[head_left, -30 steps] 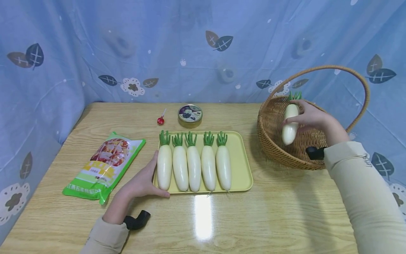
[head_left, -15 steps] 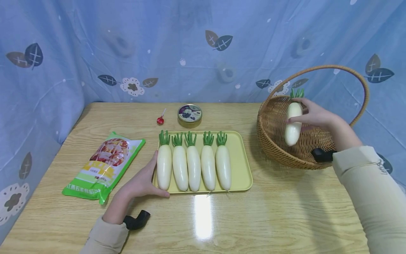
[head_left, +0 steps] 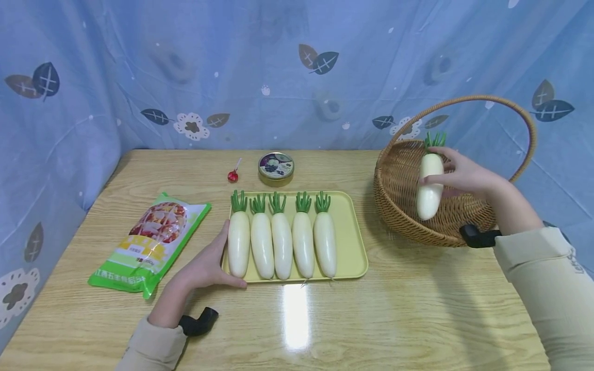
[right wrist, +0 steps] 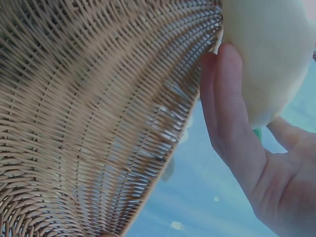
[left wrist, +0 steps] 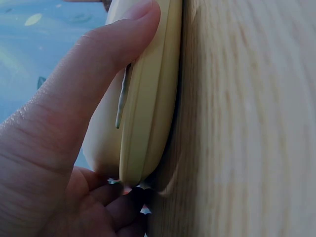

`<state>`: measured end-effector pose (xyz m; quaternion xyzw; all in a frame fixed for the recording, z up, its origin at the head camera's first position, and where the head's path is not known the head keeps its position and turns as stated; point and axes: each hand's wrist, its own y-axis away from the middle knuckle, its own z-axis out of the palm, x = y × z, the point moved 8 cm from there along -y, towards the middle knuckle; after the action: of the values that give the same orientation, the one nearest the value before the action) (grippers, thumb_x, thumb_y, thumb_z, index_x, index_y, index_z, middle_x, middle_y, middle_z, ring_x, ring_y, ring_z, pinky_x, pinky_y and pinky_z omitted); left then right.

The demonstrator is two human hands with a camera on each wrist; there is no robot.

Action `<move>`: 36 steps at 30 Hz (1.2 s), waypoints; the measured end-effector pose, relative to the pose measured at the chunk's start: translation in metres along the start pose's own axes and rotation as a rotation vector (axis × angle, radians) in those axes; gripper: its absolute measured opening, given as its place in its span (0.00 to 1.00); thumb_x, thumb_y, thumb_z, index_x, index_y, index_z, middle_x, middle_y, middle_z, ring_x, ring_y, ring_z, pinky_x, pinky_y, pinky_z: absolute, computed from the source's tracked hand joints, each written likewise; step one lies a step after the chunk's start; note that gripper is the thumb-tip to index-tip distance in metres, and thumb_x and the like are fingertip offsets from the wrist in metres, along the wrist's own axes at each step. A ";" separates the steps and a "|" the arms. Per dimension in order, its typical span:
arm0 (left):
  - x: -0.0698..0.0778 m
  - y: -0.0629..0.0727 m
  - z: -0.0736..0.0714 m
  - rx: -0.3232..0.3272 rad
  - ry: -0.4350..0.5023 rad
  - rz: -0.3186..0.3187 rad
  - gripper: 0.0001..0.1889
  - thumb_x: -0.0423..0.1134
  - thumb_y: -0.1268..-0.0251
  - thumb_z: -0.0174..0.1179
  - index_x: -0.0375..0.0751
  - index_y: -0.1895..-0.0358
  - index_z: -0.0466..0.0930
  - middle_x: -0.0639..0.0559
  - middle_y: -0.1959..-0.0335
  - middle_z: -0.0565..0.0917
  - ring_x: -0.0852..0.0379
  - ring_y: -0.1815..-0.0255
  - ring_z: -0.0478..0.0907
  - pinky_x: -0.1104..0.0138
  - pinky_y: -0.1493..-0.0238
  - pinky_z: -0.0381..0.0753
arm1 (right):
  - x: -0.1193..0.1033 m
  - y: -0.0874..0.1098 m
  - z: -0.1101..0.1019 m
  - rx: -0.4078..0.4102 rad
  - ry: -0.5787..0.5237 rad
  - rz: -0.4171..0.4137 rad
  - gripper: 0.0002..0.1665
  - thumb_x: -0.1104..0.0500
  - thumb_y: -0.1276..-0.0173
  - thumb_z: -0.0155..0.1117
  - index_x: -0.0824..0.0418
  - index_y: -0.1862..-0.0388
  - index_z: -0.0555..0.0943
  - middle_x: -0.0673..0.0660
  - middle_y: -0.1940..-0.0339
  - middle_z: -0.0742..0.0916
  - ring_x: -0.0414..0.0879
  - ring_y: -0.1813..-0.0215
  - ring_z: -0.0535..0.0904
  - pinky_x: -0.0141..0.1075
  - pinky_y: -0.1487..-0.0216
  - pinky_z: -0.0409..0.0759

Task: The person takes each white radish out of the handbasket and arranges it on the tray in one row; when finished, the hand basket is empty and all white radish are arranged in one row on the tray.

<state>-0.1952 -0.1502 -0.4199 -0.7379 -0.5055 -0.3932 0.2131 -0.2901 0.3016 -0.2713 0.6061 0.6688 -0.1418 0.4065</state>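
A white radish [head_left: 430,201] with green stalks is held in my right hand [head_left: 459,172] over the opening of the wicker basket [head_left: 394,219]. In the right wrist view, fingers lie along one side of the radish [right wrist: 271,54], with the woven basket wall [right wrist: 98,98] to its left. My left hand [head_left: 209,263] grips the near left corner of the yellow tray [head_left: 350,237]. The left wrist view has the thumb [left wrist: 108,54] over the tray's rim [left wrist: 148,108] and the other fingers around its end. Several white radishes [head_left: 281,245] lie side by side in the tray, stalks pointing away.
A green and white food bag [head_left: 150,242] lies left of the tray. Behind the tray are a red lollipop [head_left: 233,176] and a round tin [head_left: 276,169]. The basket's tall handle [head_left: 531,139] arches above my right hand. A blue curtain [head_left: 260,77] hangs behind the table.
My right hand has moved slightly right with the radish, then a little lower over the basket. The left hand has stayed at the tray's corner.
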 end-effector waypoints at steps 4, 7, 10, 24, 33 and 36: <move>0.000 0.000 0.000 0.003 0.001 0.004 0.76 0.53 0.77 0.79 0.36 0.30 0.24 0.39 0.28 0.35 0.44 0.29 0.37 0.49 0.33 0.44 | -0.003 0.005 0.002 0.017 0.030 -0.012 0.54 0.55 0.37 0.61 0.56 0.26 0.35 0.79 0.40 0.57 0.71 0.46 0.66 0.49 0.62 0.81; 0.000 -0.001 0.000 0.004 0.009 0.010 0.76 0.52 0.77 0.79 0.37 0.30 0.24 0.39 0.27 0.35 0.44 0.29 0.36 0.49 0.33 0.44 | -0.003 0.009 0.003 0.026 0.050 -0.013 0.53 0.54 0.37 0.61 0.56 0.26 0.36 0.78 0.39 0.56 0.72 0.45 0.65 0.49 0.63 0.81; 0.001 0.000 0.000 0.003 0.016 0.014 0.76 0.52 0.76 0.79 0.37 0.30 0.23 0.39 0.28 0.35 0.44 0.29 0.36 0.49 0.33 0.44 | -0.002 0.012 0.003 0.035 0.048 -0.002 0.53 0.54 0.37 0.61 0.56 0.26 0.35 0.79 0.39 0.56 0.73 0.44 0.64 0.50 0.62 0.80; 0.002 0.000 -0.001 0.009 0.008 0.029 0.76 0.52 0.77 0.79 0.37 0.29 0.24 0.39 0.27 0.35 0.44 0.29 0.37 0.48 0.33 0.44 | -0.004 0.019 0.008 0.071 0.006 -0.001 0.55 0.55 0.38 0.62 0.55 0.26 0.35 0.78 0.39 0.58 0.72 0.45 0.66 0.49 0.62 0.81; 0.002 0.000 0.000 0.007 0.009 0.026 0.76 0.52 0.77 0.79 0.37 0.29 0.24 0.40 0.27 0.35 0.44 0.28 0.36 0.49 0.33 0.44 | -0.006 0.024 0.012 0.092 0.022 -0.007 0.55 0.53 0.37 0.62 0.57 0.26 0.34 0.78 0.39 0.58 0.71 0.47 0.68 0.48 0.63 0.81; 0.002 0.000 -0.001 0.006 0.005 0.018 0.76 0.52 0.77 0.79 0.37 0.30 0.24 0.40 0.27 0.35 0.44 0.28 0.37 0.49 0.33 0.44 | -0.007 0.025 0.014 0.090 0.023 -0.010 0.55 0.53 0.37 0.62 0.56 0.26 0.33 0.79 0.39 0.57 0.71 0.46 0.68 0.47 0.63 0.81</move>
<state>-0.1950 -0.1494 -0.4177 -0.7408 -0.4994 -0.3916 0.2201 -0.2619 0.2927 -0.2673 0.6220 0.6695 -0.1665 0.3705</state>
